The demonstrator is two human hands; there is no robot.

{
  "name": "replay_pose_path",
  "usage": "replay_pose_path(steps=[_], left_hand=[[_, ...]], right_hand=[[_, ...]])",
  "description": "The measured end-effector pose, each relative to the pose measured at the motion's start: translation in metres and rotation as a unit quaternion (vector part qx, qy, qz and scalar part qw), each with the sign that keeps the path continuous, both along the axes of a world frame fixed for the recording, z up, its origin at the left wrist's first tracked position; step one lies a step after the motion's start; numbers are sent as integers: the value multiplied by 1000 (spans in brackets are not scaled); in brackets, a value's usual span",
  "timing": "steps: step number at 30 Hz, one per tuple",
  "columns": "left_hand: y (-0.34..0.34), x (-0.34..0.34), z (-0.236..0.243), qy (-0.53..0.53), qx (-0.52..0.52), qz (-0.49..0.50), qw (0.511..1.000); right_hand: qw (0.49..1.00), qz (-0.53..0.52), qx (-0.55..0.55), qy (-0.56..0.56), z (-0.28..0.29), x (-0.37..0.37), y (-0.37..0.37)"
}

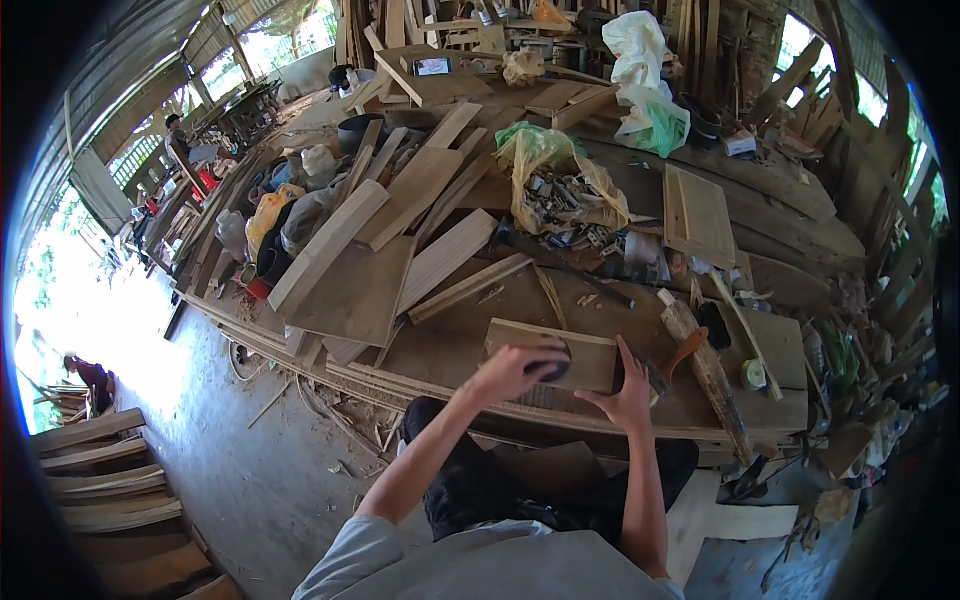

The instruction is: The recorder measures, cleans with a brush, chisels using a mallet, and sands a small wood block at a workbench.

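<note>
A flat wooden piece with raised edges (585,355) lies at the near edge of the bench in front of me. My left hand (512,370) is closed around a dark rounded object (555,362) on top of it; most of that object is hidden by the fingers. At the right end of the piece, my right hand (627,393) has its thumb and fingers spread apart, touching or very near that end. Beside it lies a tool with an orange-brown handle (686,352).
Planks (330,245) crowd the bench's left side. A yellowish plastic bag of metal hardware (565,190) sits further back, near a wooden panel (698,215). A worn wooden post (705,375) lies to the right. Stacked boards (105,480) stand on the floor at left. Other people are in the distance.
</note>
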State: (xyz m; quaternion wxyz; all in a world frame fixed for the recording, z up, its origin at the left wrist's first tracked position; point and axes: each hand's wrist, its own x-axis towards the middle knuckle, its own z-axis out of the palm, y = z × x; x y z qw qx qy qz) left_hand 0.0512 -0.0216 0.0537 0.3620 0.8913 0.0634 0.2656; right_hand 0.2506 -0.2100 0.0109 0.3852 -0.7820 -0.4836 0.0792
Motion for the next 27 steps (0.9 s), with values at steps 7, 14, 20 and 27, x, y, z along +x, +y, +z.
replay_pose_path(steps=[7, 14, 20, 27], left_hand=[[3, 5, -8, 0, -13, 113, 994], [-3, 45, -7, 15, -71, 90, 993], [-33, 70, -10, 16, -18, -92, 995], [-26, 84, -12, -2, -5, -50, 999]], right_hand=[[1000, -11, 1, 0, -2, 0, 0], [1000, -2, -3, -31, -4, 0, 7], [999, 11, 24, -31, -17, 7, 0], [999, -2, 6, -40, -19, 9, 0]])
